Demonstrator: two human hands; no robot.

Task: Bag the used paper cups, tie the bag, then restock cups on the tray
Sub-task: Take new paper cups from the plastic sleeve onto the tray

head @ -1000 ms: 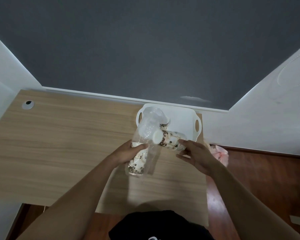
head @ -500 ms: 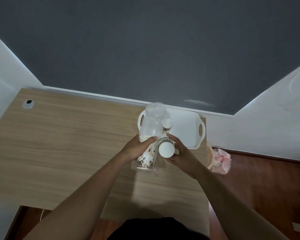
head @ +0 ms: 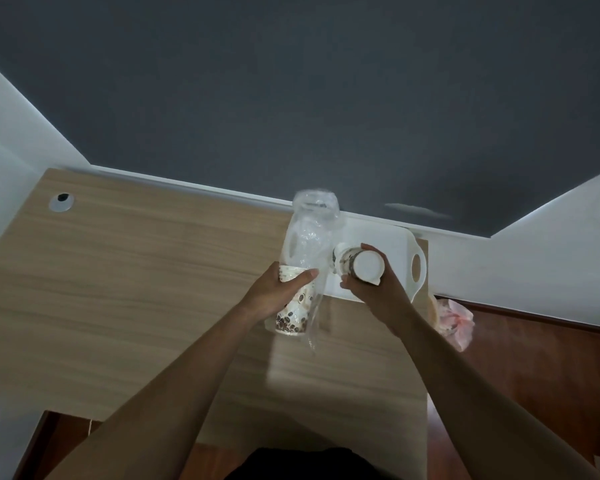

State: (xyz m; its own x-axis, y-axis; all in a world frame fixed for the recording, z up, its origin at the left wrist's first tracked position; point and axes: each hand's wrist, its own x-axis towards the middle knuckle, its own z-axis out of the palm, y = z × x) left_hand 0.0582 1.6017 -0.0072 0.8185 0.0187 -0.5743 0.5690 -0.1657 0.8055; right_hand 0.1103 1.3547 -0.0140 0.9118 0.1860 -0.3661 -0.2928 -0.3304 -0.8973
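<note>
Left hand [head: 274,292]: closed around a stack of paper cups [head: 293,311], thumb across the front, fingers wrapped behind. The stack sits inside a clear, crinkled plastic sleeve [head: 310,233] that rises above the hand to a loose open top; cups are white with a brown coffee-bean print, the stack tilted, base toward the camera, held over the table.

Right hand [head: 378,292]: fingers curled around a single paper cup [head: 362,266] of the same print, its round white base facing the camera. It is held above the tray, just beside the sleeve; whether it touches the sleeve cannot be told.

Tray [head: 400,258]: white, smooth plastic, rectangular with rounded corners and an oval cut-out handle at its right end; rests at the table's far right corner.

Table [head: 136,289]: pale wood-grain laminate, flat, with a round grey cable grommet [head: 61,201] far left.

Pink plastic bag [head: 456,322]: thin, crumpled, beyond the table's right edge over the dark wood floor.
</note>
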